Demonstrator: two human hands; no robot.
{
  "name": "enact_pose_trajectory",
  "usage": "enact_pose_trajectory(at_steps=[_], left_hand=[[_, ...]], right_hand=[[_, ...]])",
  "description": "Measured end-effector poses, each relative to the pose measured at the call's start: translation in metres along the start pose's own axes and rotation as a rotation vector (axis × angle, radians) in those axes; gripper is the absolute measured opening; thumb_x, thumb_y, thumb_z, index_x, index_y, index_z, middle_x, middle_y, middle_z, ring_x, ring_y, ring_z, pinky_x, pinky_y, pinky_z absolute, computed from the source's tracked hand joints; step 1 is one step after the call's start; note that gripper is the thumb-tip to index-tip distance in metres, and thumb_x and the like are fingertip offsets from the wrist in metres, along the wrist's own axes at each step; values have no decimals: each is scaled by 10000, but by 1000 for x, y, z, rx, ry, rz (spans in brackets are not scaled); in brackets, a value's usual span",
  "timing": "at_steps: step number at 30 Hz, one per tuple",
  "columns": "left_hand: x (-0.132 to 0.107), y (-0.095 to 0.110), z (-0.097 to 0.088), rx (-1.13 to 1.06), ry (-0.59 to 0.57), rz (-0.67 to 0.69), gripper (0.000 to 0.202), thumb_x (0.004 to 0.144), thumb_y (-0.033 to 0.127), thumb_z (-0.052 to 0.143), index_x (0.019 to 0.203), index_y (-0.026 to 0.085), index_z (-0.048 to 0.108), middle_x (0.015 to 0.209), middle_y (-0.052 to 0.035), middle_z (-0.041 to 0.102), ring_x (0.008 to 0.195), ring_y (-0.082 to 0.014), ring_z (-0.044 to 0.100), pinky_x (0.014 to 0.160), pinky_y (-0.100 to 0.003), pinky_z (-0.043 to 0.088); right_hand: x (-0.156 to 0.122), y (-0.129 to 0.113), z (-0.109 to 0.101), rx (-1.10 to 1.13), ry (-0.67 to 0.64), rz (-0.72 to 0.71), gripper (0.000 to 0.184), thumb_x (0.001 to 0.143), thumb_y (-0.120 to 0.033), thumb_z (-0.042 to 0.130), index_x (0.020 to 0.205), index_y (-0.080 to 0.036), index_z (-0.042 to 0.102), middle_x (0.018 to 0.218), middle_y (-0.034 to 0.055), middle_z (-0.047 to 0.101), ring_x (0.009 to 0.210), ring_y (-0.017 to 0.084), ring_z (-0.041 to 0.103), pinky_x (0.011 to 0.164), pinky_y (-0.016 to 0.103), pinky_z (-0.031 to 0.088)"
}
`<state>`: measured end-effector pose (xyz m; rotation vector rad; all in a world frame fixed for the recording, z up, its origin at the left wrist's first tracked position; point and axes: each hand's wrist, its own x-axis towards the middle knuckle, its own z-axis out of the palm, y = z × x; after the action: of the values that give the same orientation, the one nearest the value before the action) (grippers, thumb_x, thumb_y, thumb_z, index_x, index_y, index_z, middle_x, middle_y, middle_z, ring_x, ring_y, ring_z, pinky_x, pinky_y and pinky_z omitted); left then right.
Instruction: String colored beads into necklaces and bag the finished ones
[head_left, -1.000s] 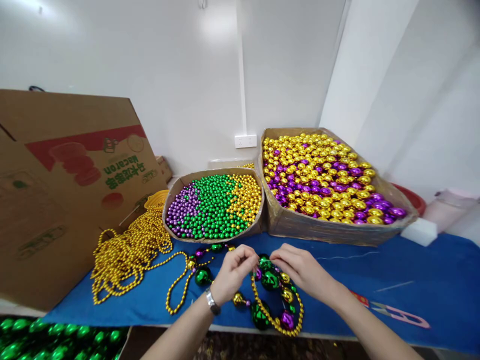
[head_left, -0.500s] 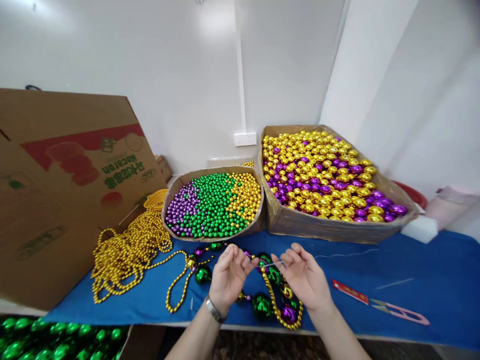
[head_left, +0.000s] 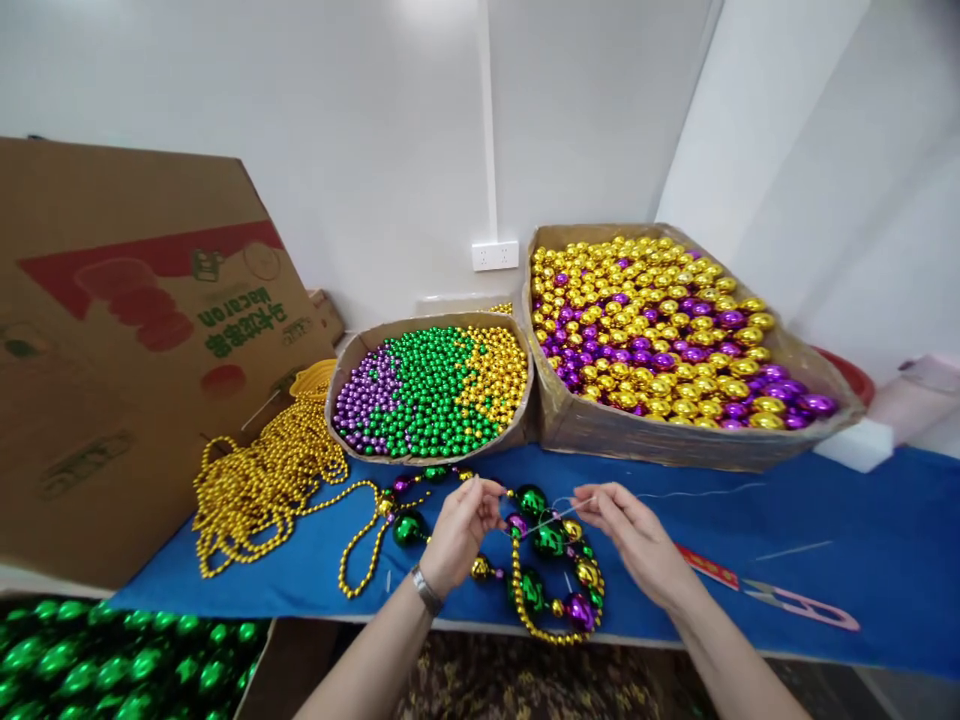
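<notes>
My left hand [head_left: 459,530] and my right hand [head_left: 634,538] hover over a blue cloth, each pinching an end of a thin clear thread [head_left: 551,513] stretched between them. Under the hands lies a bead necklace [head_left: 551,580] of large green, purple and gold balls with a thin gold strand looped round it. A watch sits on my left wrist.
A round cardboard tray [head_left: 431,392] holds small purple, green and gold beads. A bigger box [head_left: 667,335] holds large gold and purple balls. Gold bead strands [head_left: 262,480] pile at left beside a cardboard box [head_left: 127,340]. Scissors [head_left: 780,597] lie at right. Green balls [head_left: 112,660] fill a bin below.
My hands have moved apart, and the thread now shows stretched between them. The view has tilted slightly, shifting the boxes upward.
</notes>
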<state>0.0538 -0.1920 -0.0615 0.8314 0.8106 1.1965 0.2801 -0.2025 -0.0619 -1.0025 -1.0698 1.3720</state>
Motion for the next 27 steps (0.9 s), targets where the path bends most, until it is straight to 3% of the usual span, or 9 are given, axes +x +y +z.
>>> enact_pose_trajectory(at_steps=[2,5,7,10,14,17,22,27], left_hand=[[4,8,6,131,-67,2,337,833,443,536,896,125,626,674,0,487,628,-111,454,636,-270,421],[9,19,16,339,-175,-3,317,838,414,536,932,128,633,659,8,495,619,-108,457,619,-250,400],[11,24,21,445,-249,-20,311,837,408,536,938,131,632,656,11,500,613,-107,466,602,-240,389],[13,27,28,526,-340,-48,300,817,411,565,893,129,630,644,16,502,571,-92,453,556,-221,366],[13,24,29,427,-283,-59,316,810,439,563,769,127,595,544,36,452,480,-75,399,487,-208,325],[13,22,28,310,-219,-70,310,790,440,587,754,132,580,544,39,444,476,-74,388,482,-209,339],[13,23,27,286,-210,-64,289,791,420,595,754,134,580,562,32,463,490,-75,408,494,-208,350],[12,25,27,369,-218,-34,271,821,400,562,772,133,575,584,16,510,515,-85,463,518,-210,377]], right_hand=[[1,-18,-7,-317,-39,-167,164,833,-377,591,848,-217,623,860,42,648,851,194,584,811,342,460],[8,-41,-2,-820,-143,-535,174,900,-332,484,857,-227,616,855,51,645,823,186,567,774,329,440],[19,-47,9,-910,-200,-641,179,903,-326,477,863,-229,623,892,55,647,854,185,558,803,336,425],[43,-44,28,-919,-248,-667,179,889,-324,498,833,-231,640,858,46,650,847,181,558,829,344,414],[63,-30,34,-902,-131,-639,199,893,-278,469,892,-207,656,905,97,639,937,238,545,900,440,362],[50,-21,32,-832,-50,-573,258,916,-252,404,1037,-192,623,1047,131,608,1025,251,525,927,449,352],[15,-4,40,-674,-177,-371,196,889,-308,490,1034,-248,608,900,22,668,762,159,612,711,283,474],[5,14,49,-476,-221,-179,234,901,-389,452,898,-192,578,743,12,649,630,129,611,588,248,493]])
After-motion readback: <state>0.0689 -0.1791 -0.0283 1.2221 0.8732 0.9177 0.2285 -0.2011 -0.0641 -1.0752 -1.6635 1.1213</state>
